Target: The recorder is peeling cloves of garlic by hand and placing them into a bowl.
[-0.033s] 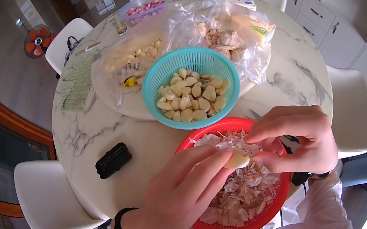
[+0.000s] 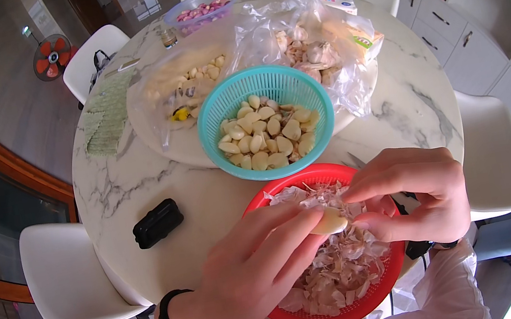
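A pale garlic clove (image 2: 331, 221) is sitting between the fingertips of the left hand (image 2: 247, 267), above the middle of a red basket (image 2: 398, 267). The left hand is closing on the clove with its fingers stretched forward and pressed together. The right hand (image 2: 422, 195) is hovering just beside the clove, its fingers curling and its thumb and forefinger tips standing apart; I cannot tell whether it is touching the clove or gripping a scrap of skin.

Below both hands, papery garlic skins (image 2: 340, 271) are filling the red basket. A black band (image 2: 167, 311) is circling the left wrist.

Just beyond, a teal basket (image 2: 303, 79) is holding many peeled cloves (image 2: 265, 137). Behind it, a clear bag (image 2: 349, 91) is spreading around whole garlic bulbs (image 2: 321, 52), and to the left of that more pale cloves (image 2: 206, 70) are lying in another filmy bag (image 2: 153, 102).

On the marbled surface (image 2: 115, 198), a black case (image 2: 157, 223) is lying to the left of the red basket, and a green cloth (image 2: 108, 117) is lying near the left edge. At the far side, a translucent bowl (image 2: 230, 1) is holding purplish-pink pieces (image 2: 201, 11). White chairs (image 2: 71, 274) are standing around the surface, and a fan with orange-red blades (image 2: 52, 57) is standing farther off.
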Motion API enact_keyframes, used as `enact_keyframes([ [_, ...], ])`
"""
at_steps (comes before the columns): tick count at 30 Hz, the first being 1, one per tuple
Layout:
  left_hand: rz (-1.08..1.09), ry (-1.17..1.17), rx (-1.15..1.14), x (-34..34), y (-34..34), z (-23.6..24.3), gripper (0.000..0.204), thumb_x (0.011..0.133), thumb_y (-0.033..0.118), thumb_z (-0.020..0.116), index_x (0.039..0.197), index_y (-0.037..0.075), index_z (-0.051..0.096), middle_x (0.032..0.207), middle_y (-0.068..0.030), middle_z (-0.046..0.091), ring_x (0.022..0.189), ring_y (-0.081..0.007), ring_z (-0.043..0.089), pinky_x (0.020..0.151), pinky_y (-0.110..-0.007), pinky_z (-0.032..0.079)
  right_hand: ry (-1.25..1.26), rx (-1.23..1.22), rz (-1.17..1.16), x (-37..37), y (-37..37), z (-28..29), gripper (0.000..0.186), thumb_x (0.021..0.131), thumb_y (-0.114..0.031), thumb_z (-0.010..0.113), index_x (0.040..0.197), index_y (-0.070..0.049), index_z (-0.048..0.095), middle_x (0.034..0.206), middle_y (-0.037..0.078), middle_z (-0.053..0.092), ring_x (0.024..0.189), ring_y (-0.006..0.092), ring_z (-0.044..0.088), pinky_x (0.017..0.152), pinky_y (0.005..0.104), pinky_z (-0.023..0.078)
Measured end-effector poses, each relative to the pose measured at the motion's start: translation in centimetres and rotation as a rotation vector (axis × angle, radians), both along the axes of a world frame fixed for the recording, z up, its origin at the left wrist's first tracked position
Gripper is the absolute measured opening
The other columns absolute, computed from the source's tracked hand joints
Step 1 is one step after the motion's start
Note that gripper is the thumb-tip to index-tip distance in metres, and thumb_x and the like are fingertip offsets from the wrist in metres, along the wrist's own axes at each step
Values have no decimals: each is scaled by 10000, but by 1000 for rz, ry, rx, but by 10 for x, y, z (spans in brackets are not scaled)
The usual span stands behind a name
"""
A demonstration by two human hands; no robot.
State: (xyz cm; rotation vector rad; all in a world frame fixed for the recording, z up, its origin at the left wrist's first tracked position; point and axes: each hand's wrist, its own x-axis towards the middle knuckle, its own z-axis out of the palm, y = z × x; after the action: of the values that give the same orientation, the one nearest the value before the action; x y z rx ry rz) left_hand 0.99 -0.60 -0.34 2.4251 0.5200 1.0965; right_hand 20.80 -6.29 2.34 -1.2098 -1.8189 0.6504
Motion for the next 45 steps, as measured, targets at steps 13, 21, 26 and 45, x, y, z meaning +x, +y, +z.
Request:
enact_keyframes([
  [13, -131, 63, -328, -1, 0, 8, 236, 662, 9, 676, 882, -12, 593, 814, -129, 629, 708, -186, 626, 603, -255, 496, 0, 202, 64, -6, 2, -10, 184, 578, 79, 662, 750, 14, 658, 743, 101, 623, 558, 117, 572, 449, 195, 425],
  [21, -96, -12, -297, -1, -2, 5, 245, 682, 33, 671, 906, -12, 584, 804, -102, 629, 679, -169, 627, 587, -247, 497, 15, 119, -2, -10, 0, -8, 181, 559, 86, 667, 721, 9, 650, 706, 88, 623, 587, 144, 600, 484, 217, 452],
  [26, -96, -29, -172, 0, -1, 3, 244, 704, 63, 676, 912, -7, 568, 796, -96, 620, 663, -172, 622, 554, -246, 499, 50, 101, -27, -12, 0, -9, 173, 550, 84, 671, 702, 7, 642, 687, 88, 619, 602, 157, 605, 523, 233, 471],
  [45, -53, -29, -142, 0, -1, 7, 270, 655, 29, 696, 905, -20, 606, 796, -117, 623, 672, -192, 616, 588, -251, 479, 183, 92, 31, -11, 5, -10, 185, 596, 75, 684, 773, 33, 653, 737, 141, 630, 662, 198, 618, 601, 261, 490],
])
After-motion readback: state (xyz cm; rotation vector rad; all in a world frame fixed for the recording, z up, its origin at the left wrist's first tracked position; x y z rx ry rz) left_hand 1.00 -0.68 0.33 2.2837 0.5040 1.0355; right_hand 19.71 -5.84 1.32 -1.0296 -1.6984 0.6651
